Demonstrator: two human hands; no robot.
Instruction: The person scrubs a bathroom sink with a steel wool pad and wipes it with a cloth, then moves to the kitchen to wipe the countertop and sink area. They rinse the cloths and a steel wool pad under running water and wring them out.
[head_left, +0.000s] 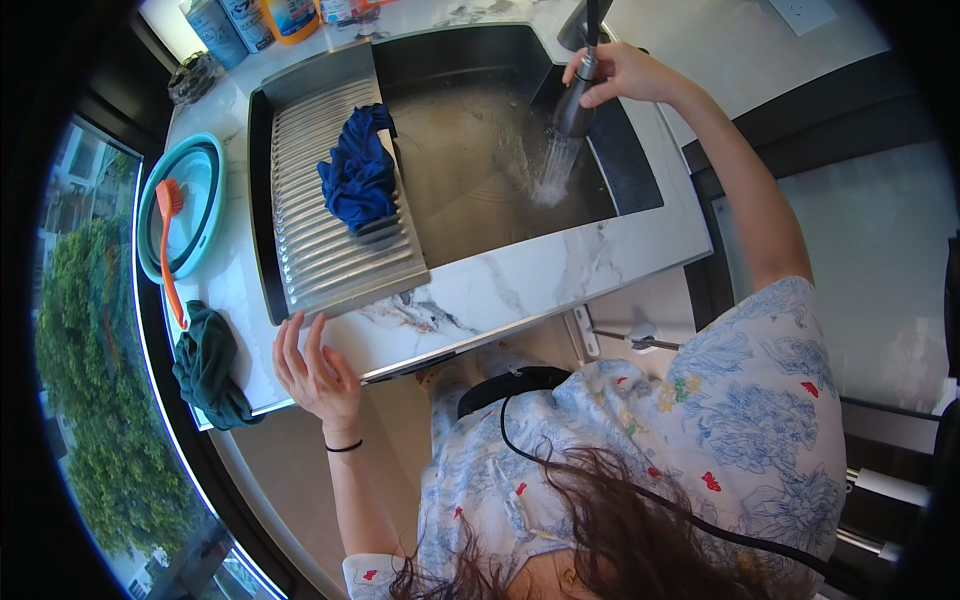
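Note:
In my right hand (630, 73) is the pull-out faucet sprayer (574, 105), pointed down over the right part of the dark sink (465, 56). A water stream (556, 169) runs from it into the sink, where water covers the bottom. My left hand (319, 371) rests with fingers apart on the marble-patterned counter edge, by the near left corner of the sink, and holds nothing. A ridged metal washboard (307, 225) spans the sink's left side. On it lies a crumpled, dark blue cloth (360, 169), partly over the washboard's right edge.
Left of the sink, a teal collapsible basin (217, 225) has an orange scrub brush (166, 240) across it. A dark green cloth (214, 367) hangs over the counter corner. Several bottles, including an orange one (290, 19), stand at the back left near a dark crumpled bag (193, 77).

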